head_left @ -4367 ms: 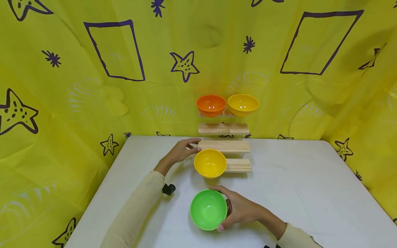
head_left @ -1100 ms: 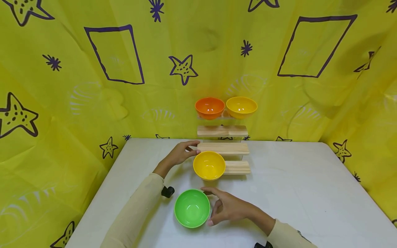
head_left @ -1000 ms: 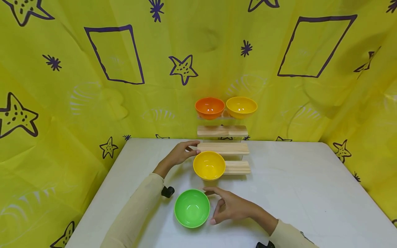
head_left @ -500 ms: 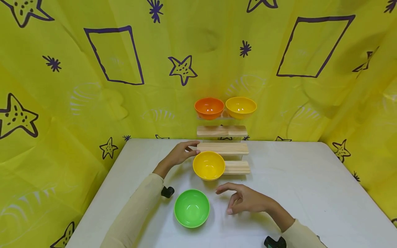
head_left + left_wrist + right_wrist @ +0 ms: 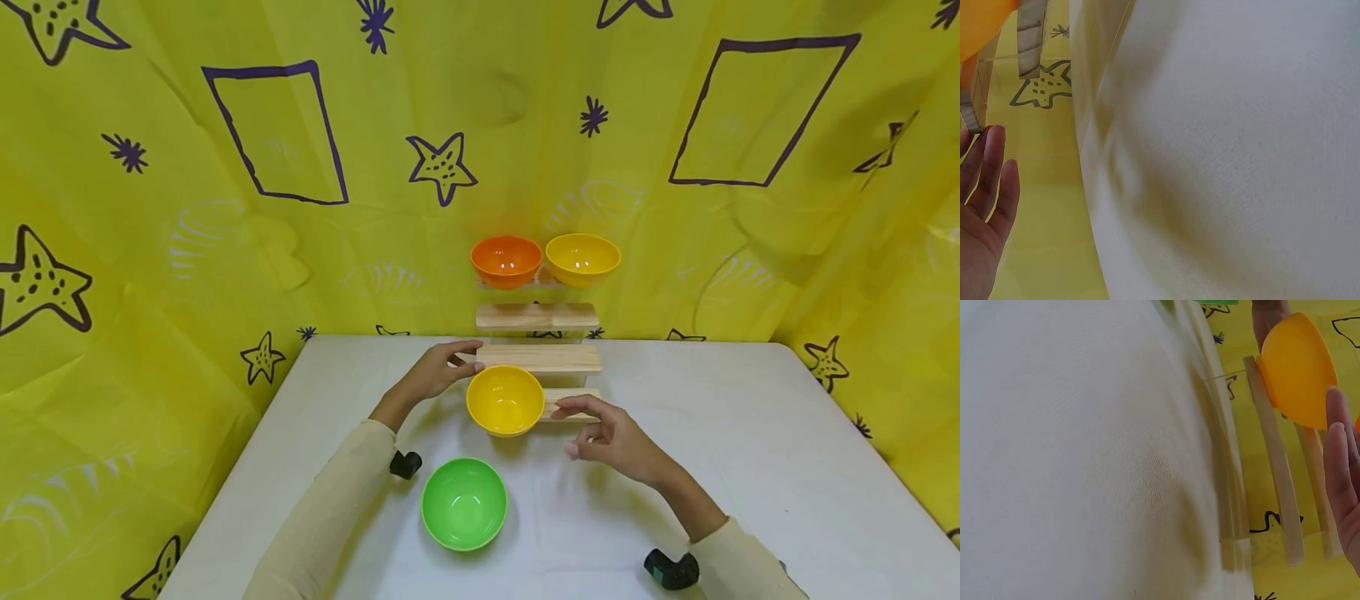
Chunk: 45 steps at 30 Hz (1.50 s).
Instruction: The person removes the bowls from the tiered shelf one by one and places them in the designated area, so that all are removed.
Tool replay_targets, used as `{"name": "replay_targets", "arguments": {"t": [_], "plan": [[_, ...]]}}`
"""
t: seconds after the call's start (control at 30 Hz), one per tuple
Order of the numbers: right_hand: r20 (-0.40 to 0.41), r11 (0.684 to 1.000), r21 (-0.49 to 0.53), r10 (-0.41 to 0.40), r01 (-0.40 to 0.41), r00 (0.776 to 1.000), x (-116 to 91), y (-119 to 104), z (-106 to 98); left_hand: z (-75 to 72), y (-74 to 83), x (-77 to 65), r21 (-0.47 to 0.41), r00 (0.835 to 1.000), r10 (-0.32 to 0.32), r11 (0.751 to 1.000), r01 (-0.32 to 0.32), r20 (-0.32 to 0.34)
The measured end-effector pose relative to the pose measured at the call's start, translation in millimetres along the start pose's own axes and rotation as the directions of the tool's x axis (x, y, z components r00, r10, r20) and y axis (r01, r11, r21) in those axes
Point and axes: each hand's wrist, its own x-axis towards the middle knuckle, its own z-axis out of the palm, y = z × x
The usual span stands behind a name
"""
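Note:
A yellow bowl sits on the left part of the lowest step of a wooden tiered rack. My left hand holds the left end of the step above it, thumb at the front edge and index finger at the back. In the left wrist view its other fingers stretch out near the wood. My right hand hovers right of the yellow bowl, fingers bent and parted, holding nothing. In the right wrist view its fingertips overlap the bowl's rim. A green bowl stands upright on the table between my forearms.
An orange bowl and a second yellow bowl stand side by side on the rack's top tier. Behind the white table hangs a yellow patterned curtain. Black wrist mounts are on both arms.
The green bowl was slid left across the table, then let go by my right hand. That hand has since moved right and forward to the yellow bowl. My left hand stays in place.

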Motion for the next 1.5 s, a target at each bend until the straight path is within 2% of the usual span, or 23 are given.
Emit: {"name": "replay_targets", "arguments": {"t": [0.1, 0.2, 0.5, 0.63, 1.0, 1.3, 1.5], "plan": [[-0.082, 0.999, -0.037, 0.013, -0.016, 0.997, 4.1, 2.1, 1.3, 0.5, -1.2, 0.4, -0.002, 1.000, -0.003, 1.000, 0.003, 0.000], [-0.129, 0.997, -0.052, 0.053, -0.060, 0.990, 8.9, 4.2, 4.3, 0.5, -2.1, 0.6, 0.000, 1.000, -0.004, 1.000, 0.004, 0.000], [-0.163, 0.976, -0.078, 0.190, -0.204, 0.968, 27.7, 3.9, 16.6, -0.3, -0.8, 0.6, 0.006, 1.000, -0.001, 1.000, 0.001, -0.003], [-0.156, 0.967, -0.096, 0.219, -0.236, 0.963, 36.1, 2.4, 21.7, -1.0, -1.1, 0.5, 0.002, 1.000, -0.003, 1.000, 0.003, -0.002], [-0.164, 0.957, -0.120, 0.242, -0.263, 0.956, 55.4, 1.9, 32.4, -1.3, -0.6, -0.9, -0.010, 1.000, 0.011, 1.000, -0.011, -0.003], [-0.158, 0.956, -0.167, 0.216, -0.242, 0.963, 59.3, 3.6, 36.4, 0.6, -1.2, -0.7, -0.012, 1.000, 0.012, 1.000, -0.012, 0.002], [-0.140, 0.955, -0.161, 0.229, -0.250, 0.963, 61.8, 2.9, 38.3, 0.0, -1.5, 0.3, -0.024, 1.000, 0.015, 1.000, -0.014, 0.005]]}}
